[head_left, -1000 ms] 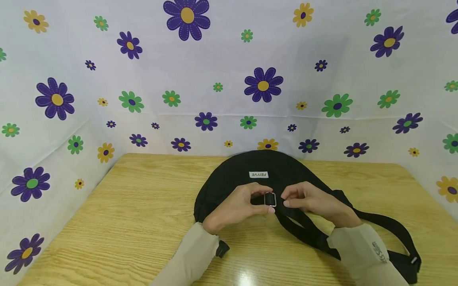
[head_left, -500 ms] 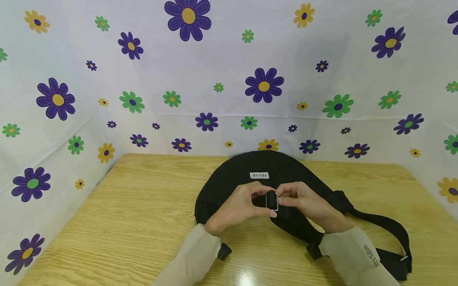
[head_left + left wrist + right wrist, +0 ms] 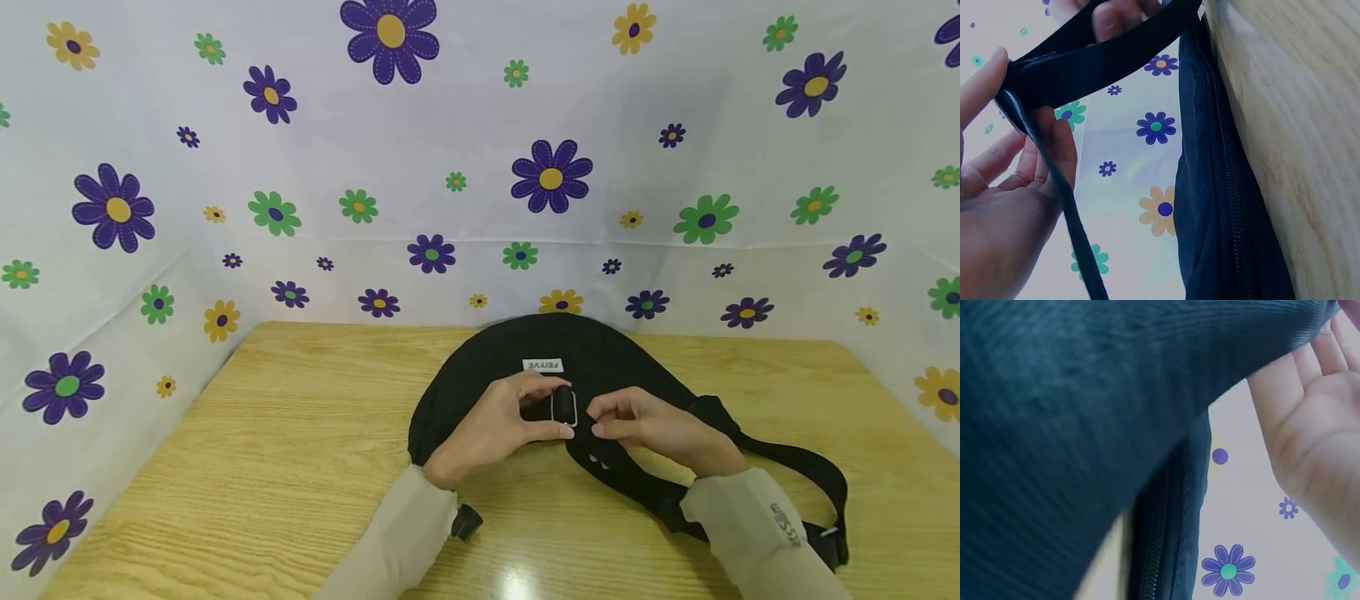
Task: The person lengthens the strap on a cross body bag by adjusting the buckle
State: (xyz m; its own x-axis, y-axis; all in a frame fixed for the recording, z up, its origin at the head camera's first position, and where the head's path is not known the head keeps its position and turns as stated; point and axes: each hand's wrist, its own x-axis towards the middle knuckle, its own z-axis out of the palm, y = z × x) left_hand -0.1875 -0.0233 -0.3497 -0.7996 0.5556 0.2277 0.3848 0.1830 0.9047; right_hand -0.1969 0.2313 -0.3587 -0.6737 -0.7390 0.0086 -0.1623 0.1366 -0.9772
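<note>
A black crescent-shaped bag with a white label lies on the table. Above its near side, my left hand pinches a square metal slide buckle between thumb and fingers. Black webbing runs through the buckle. Just to the right, my right hand pinches part of the black strap, its fingertips a little apart from the buckle. The left wrist view shows the strap looping between both hands. In the right wrist view, blurred strap covers much of the picture.
The wooden table carries the bag. More strap curves out to the right, with a second slider near its bend. A black plastic buckle lies beside the left sleeve. Behind stands a flower-print cloth.
My right fingertips came left to the buckle's edge, then drew back to the right. The far-right strap loop has shifted left. My left hand keeps the buckle in about the same place.
</note>
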